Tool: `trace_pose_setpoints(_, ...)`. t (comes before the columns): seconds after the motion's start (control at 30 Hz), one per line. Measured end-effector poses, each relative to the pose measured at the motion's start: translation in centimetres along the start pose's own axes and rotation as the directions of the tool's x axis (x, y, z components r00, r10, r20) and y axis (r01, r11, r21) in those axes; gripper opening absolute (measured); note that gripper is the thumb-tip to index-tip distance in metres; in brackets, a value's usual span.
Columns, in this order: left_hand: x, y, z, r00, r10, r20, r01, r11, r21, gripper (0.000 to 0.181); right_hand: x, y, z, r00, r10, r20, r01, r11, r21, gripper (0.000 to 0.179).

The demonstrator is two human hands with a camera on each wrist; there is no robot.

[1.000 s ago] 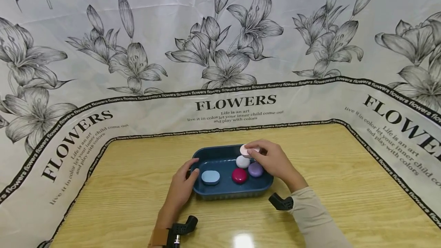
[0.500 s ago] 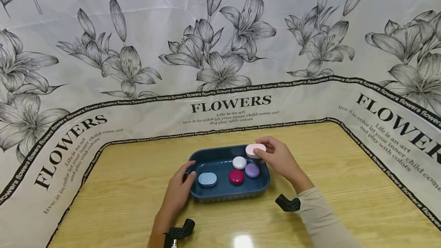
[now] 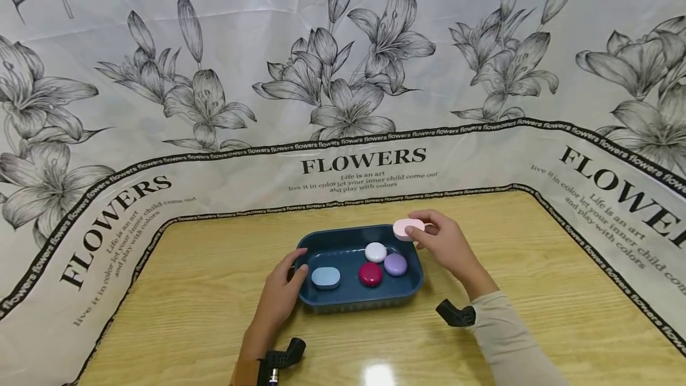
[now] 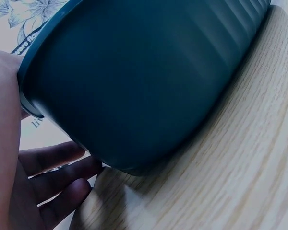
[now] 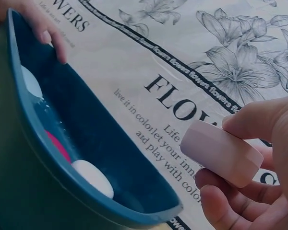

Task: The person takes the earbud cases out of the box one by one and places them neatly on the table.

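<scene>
My right hand [image 3: 442, 240] pinches a pale pink oblong soap bar [image 3: 408, 229] between thumb and fingers, over the back right corner of a dark blue plastic tub [image 3: 359, 302]. The right wrist view shows the pink bar beyond the tub's rim. At the tub's left end, my left hand [image 3: 281, 288] grips the rim, with fingertips over the edge. The left wrist view has several fingers against the outer wall. Inside the tub lie a light blue oblong soap [image 3: 326, 278] on the left, and a white [image 3: 376, 252], a crimson [image 3: 370, 274] and a purple round soap [image 3: 395, 264] grouped on the right.
The tub stands on a light wood-grain table [image 3: 203, 290]. A white cloth printed with flowers and lettering [image 3: 364, 165] stands behind the table and along both sides. Black camera mounts [image 3: 455, 313] sit at both wrists.
My right hand has moved right with the pink soap, from above the white soap to the tub's back right corner. The left hand keeps its place on the rim.
</scene>
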State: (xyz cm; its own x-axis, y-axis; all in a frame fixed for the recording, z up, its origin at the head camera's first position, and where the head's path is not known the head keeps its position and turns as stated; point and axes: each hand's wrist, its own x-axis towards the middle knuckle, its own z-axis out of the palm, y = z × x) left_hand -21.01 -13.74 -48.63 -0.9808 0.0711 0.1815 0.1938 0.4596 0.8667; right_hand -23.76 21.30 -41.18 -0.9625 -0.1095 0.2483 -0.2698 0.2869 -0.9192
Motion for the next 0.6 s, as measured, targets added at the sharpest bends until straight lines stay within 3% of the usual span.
trace_pose_setpoints(0.6, 0.0, 0.2, 0.2, 1.0, -0.012, -0.021, 0.012, 1.0, 0.007, 0.038, 0.1, 0.4, -2.3, 0.999, -0.011, -0.039, 0.01, 0.999, -0.03, 0.042)
